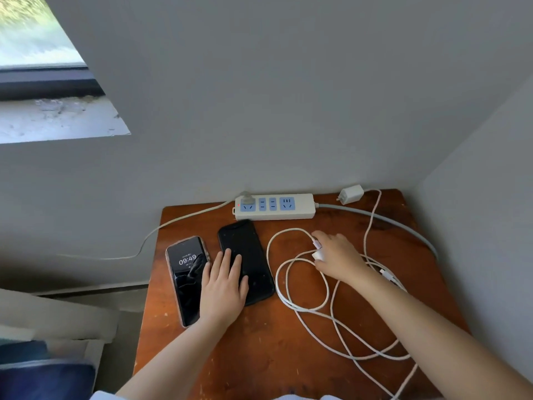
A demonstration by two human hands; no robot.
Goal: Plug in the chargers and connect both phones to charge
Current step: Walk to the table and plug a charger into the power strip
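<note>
Two phones lie side by side on the wooden table. The left phone has its screen lit and reads 09:49. The right phone is dark. My left hand rests flat with spread fingers across the lower part of both phones. My right hand is closed on a small white plug of the tangled white cables. A white power strip with blue sockets lies at the table's back edge, with one grey plug in its left socket. A white charger brick lies unplugged to its right.
Walls close in behind the table and on its right. The strip's grey cord curves along the right side of the table. A thin cable runs off the left edge. A window sill is at upper left.
</note>
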